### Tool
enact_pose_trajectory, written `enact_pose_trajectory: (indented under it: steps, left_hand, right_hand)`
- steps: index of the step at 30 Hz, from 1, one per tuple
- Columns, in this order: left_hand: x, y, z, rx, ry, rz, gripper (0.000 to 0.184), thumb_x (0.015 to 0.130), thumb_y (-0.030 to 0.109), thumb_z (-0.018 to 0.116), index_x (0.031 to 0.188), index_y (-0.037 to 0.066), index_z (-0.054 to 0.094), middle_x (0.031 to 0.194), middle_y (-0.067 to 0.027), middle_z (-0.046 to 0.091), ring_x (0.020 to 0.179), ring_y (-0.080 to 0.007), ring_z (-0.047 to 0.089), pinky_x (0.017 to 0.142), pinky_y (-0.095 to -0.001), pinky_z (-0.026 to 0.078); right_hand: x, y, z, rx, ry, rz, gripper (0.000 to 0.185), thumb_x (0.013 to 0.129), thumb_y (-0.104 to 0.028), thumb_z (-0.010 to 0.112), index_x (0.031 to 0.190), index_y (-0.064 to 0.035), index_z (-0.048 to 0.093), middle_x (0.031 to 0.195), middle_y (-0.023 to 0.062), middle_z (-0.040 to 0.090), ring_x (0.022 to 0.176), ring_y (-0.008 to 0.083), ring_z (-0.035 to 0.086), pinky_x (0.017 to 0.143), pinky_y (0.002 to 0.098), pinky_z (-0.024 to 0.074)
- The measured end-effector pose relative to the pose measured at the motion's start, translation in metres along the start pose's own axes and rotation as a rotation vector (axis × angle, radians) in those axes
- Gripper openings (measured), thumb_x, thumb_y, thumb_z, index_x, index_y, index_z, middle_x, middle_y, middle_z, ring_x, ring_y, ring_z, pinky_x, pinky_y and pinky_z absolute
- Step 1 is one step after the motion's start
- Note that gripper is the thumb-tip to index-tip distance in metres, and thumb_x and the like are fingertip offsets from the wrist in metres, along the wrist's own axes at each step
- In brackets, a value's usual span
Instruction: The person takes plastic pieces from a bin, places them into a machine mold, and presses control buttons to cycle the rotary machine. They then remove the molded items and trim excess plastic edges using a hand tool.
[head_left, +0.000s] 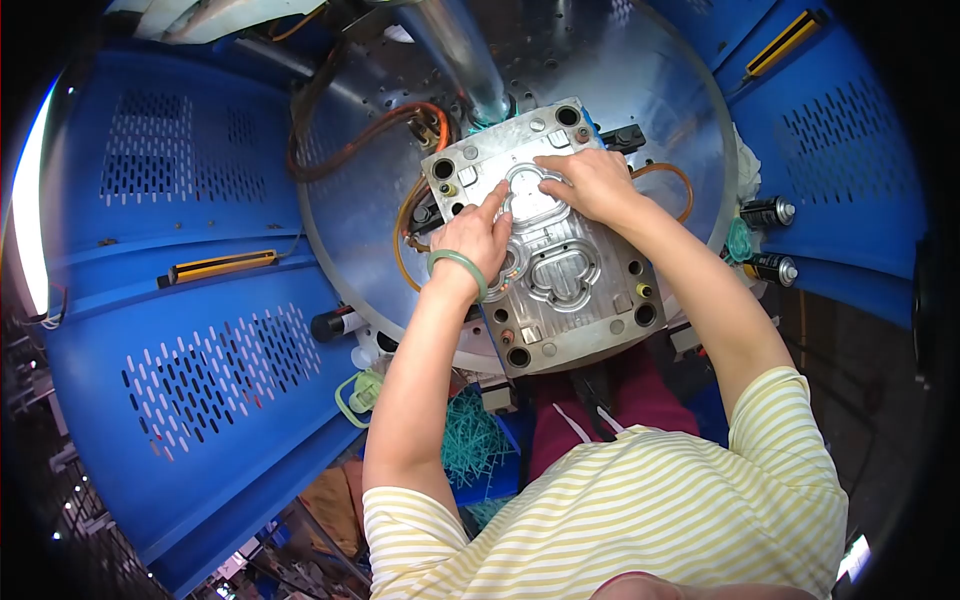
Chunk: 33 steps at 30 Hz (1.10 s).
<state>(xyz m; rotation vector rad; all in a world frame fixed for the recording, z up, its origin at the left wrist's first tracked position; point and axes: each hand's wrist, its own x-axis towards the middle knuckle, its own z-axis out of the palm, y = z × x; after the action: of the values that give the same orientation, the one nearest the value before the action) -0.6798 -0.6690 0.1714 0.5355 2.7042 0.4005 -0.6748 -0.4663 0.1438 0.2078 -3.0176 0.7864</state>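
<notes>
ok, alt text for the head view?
Left hand and right hand have fingers extended at a clover-shaped recess in a metal block. A round metal plate shows behind, blue panels either side, a striped shirt below.

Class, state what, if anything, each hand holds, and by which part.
No held item can be made out: the bare left hand and bare right hand are at a flower-shaped cavity in the silver metal mould plate.

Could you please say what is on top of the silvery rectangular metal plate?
Over the silvery rectangular metal plate, the left hand and right hand reach the upper flower-shaped metal outline; the lowest outline lies uncovered. What lies beneath both hands is hidden.
</notes>
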Motion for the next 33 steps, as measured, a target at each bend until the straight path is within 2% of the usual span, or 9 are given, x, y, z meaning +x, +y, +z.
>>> enact_pose_trajectory:
  steps: [23,25,28,32,33]
  left_hand:
    - [0.005,-0.002,0.0,-0.022,-0.004,-0.008,0.042,0.088,0.033,0.05,0.128,0.021,0.049,0.092,-0.0137,0.064,0.089,-0.0306,0.061,0.077,-0.0417,0.046]
    - [0.005,-0.002,0.0,-0.014,-0.013,-0.012,0.041,0.088,0.033,0.05,0.128,0.021,0.05,0.091,-0.0137,0.064,0.088,-0.0304,0.061,0.076,-0.0417,0.046]
    - [0.004,-0.001,0.001,-0.004,0.007,0.006,0.041,0.088,0.033,0.049,0.127,0.021,0.051,0.091,-0.0136,0.063,0.088,-0.0312,0.061,0.076,-0.0422,0.046]
    - [0.005,0.003,-0.001,0.075,0.004,0.018,0.04,0.088,0.034,0.049,0.126,0.022,0.052,0.092,-0.0128,0.063,0.085,-0.0315,0.062,0.075,-0.0432,0.047]
    - [0.005,0.003,-0.001,0.1,0.004,0.019,0.039,0.088,0.034,0.049,0.126,0.022,0.052,0.092,-0.0125,0.062,0.084,-0.0316,0.062,0.075,-0.0436,0.047]
  right_hand:
    - [0.005,0.004,0.001,-0.047,-0.033,-0.032,0.033,0.076,-0.032,0.064,0.105,-0.0176,0.067,0.08,0.0121,0.067,0.075,0.0296,0.064,0.064,0.0428,0.0488]
    - [0.005,0.005,0.002,-0.077,-0.008,-0.069,0.034,0.076,-0.032,0.065,0.106,-0.0157,0.066,0.069,0.012,0.064,0.066,0.0292,0.062,0.059,0.041,0.0471]
    - [0.002,0.001,0.003,-0.181,0.009,-0.078,0.035,0.076,-0.034,0.065,0.106,-0.0159,0.066,0.066,0.0107,0.064,0.064,0.0273,0.062,0.057,0.0394,0.0469]
    - [0.0,-0.006,-0.004,-0.238,-0.051,-0.049,0.034,0.076,-0.032,0.065,0.107,-0.0167,0.065,0.068,0.008,0.062,0.064,0.0253,0.062,0.055,0.0385,0.0464]
    - [0.002,-0.003,0.001,-0.188,0.033,-0.109,0.033,0.076,-0.03,0.065,0.107,-0.0171,0.065,0.071,0.0074,0.06,0.064,0.0251,0.061,0.054,0.0382,0.0464]
